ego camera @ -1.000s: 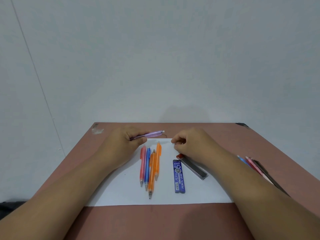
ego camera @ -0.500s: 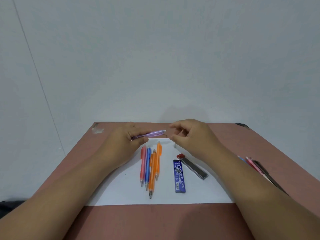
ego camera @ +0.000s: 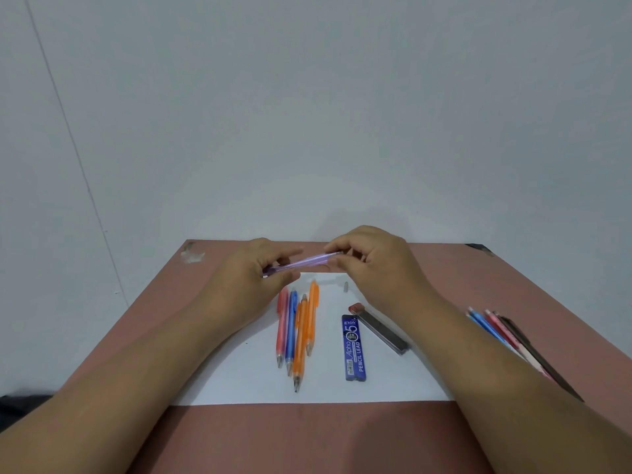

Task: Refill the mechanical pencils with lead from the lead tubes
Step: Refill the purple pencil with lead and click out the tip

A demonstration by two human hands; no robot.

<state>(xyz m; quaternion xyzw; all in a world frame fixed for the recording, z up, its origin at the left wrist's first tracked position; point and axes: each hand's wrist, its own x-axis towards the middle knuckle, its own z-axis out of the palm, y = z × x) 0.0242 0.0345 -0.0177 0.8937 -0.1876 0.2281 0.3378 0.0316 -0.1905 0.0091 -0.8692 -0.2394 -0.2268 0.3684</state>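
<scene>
**Purple pencil held at both ends**

We held the purple mechanical pencil (ego camera: 302,264) above the far edge of the white sheet (ego camera: 328,388), our left hand (ego camera: 251,278) gripping its lower end and our right hand (ego camera: 371,265) pinching its upper end. Below lay four pencils (ego camera: 297,333), a blue lead tube (ego camera: 354,348) and a dark lead tube (ego camera: 379,328), a small grey cap (ego camera: 346,286) nearby, all on the brown table (ego camera: 307,439).

Left hand (ego camera: 246,285) and right hand (ego camera: 372,265) pinching purple pencil (ego camera: 304,264), over white paper (ego camera: 328,388)
</scene>
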